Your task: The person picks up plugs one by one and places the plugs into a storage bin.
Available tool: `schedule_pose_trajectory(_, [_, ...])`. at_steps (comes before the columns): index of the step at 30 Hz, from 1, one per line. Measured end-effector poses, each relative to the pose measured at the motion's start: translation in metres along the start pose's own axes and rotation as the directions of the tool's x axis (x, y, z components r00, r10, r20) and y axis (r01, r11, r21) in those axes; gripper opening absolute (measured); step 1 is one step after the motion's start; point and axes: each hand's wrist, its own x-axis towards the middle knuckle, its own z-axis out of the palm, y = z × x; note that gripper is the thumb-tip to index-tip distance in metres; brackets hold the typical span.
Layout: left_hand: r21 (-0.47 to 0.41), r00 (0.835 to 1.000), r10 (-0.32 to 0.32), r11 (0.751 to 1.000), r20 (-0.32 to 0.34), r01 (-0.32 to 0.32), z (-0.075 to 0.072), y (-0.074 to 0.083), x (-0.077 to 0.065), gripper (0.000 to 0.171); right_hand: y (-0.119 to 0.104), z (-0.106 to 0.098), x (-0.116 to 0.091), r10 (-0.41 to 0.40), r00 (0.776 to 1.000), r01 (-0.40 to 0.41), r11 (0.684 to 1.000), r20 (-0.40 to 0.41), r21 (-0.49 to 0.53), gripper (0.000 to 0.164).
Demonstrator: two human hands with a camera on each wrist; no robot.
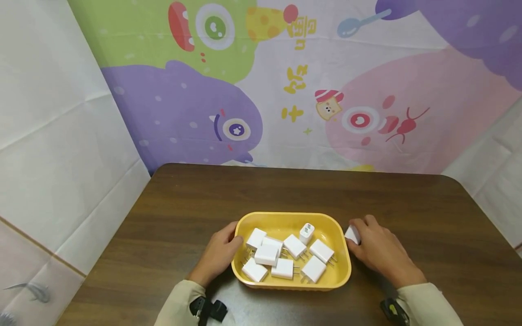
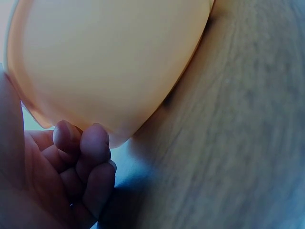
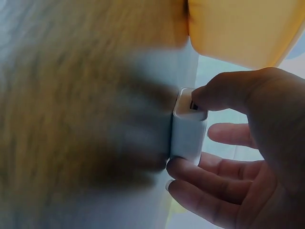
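Note:
A yellow plastic basin (image 1: 344, 267) stands on the table and holds several white charger plugs (image 1: 267, 254), some overlapping, with metal prongs showing on most. My left hand (image 1: 218, 251) grips the basin's left end, thumb over the rim and fingers curled against the outer wall, as the left wrist view shows. To the right of the basin, my right hand (image 1: 379, 249) holds another white charger plug (image 3: 187, 138) between thumb and fingers. That plug is low at the tabletop, and its thumb-side end shows a dark port partly hidden by the thumb.
The brown wooden table (image 1: 195, 194) has rounded far corners. Behind it hangs a cloth (image 1: 285, 136) printed with cartoon monsters, and pale sheets (image 1: 61, 113) flank both sides. Black straps (image 1: 204, 308) with small devices circle both wrists.

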Motion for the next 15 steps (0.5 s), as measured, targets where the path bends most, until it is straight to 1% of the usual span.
schedule_pose_trajectory(7, [0.005,1.000,0.002,1.000,-0.003,-0.002,0.000,-0.001,0.000,0.039,0.005,-0.002,-0.003,0.040,0.999,-0.041,0.999,0.022,0.024,0.048])
schedule_pose_trajectory(11, [0.001,1.000,0.006,1.000,-0.004,-0.006,0.000,-0.001,0.000,0.039,0.008,-0.004,-0.005,0.065,0.998,-0.064,0.997,-0.007,0.053,0.047])
schedule_pose_trajectory(15, [0.003,1.000,0.005,1.000,-0.006,-0.005,0.000,0.000,0.001,0.039,0.008,-0.011,-0.008,0.088,0.995,-0.085,0.994,-0.050,0.072,0.046])
